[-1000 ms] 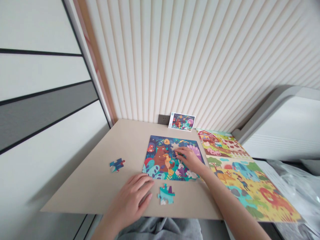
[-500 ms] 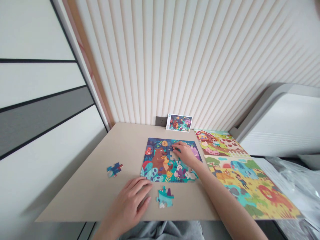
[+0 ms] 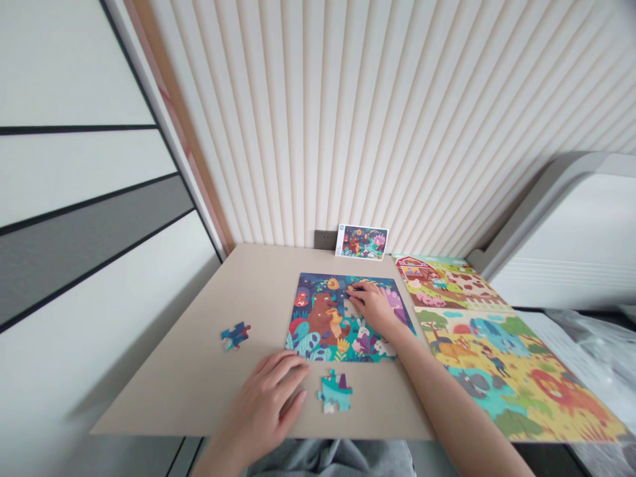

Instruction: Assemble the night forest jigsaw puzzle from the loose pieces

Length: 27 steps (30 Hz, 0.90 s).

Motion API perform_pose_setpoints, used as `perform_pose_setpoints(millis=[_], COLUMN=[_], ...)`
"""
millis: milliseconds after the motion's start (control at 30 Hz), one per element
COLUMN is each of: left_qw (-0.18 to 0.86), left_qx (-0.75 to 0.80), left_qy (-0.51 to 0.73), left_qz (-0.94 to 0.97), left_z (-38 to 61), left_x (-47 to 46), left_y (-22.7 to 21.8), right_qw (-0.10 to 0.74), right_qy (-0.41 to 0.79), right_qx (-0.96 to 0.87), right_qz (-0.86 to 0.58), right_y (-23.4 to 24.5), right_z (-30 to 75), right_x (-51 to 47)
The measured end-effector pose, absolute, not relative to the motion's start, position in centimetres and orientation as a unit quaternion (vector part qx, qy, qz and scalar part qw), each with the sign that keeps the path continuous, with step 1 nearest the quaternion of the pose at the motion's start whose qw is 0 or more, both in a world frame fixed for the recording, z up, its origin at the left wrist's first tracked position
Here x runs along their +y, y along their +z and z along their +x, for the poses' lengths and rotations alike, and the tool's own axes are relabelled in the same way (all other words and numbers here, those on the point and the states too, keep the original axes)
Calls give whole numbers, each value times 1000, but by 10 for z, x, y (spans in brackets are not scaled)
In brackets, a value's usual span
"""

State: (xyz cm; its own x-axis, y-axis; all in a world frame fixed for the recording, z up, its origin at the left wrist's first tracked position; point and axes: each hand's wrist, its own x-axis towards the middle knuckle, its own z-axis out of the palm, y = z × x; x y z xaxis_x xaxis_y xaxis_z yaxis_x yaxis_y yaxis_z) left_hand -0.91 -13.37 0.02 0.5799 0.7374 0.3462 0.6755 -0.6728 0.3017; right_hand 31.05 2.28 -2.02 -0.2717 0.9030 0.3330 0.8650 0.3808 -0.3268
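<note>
A jigsaw puzzle [image 3: 325, 311] with a bear, a fox and rabbits lies on the table, with a pale gap in its middle. My right hand [image 3: 372, 306] reaches over its upper right part. Its thumb and fingers are closed on a dark puzzle piece [image 3: 348, 296] at the top of the gap, and they partly cover it. Palm down near the puzzle's lower left corner rests my left hand [image 3: 271, 397], holding nothing, its fingers apart. Just right of it is a loose teal puzzle piece [image 3: 336, 392]. Another loose piece, dark blue [image 3: 235, 336], lies farther left.
A small picture card [image 3: 362, 242] leans against the ribbed wall beside a dark socket [image 3: 324, 240]. On the right lie a farm puzzle [image 3: 447, 283] and a savanna puzzle [image 3: 517, 371]. Clear plastic wrapping [image 3: 591, 344] is beyond them. The beige table [image 3: 199, 391] ends near my lap.
The whole view has shifted slightly, so the table appears farther right. My right fingers stay at the top of the gap, a little flatter. My left hand keeps its place.
</note>
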Motion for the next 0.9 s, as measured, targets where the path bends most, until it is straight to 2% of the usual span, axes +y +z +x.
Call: perform_pose_setpoints(millis=[900], left_qw=[65], left_qx=[398], left_qy=[232], left_qz=[885], left_z=[-8], left_x=[-134], left_y=[4], right_qw=[221], right_qy=[21], right_qx=[-813], right_qz=[-539], right_y=[14], right_z=[306], right_x=[3])
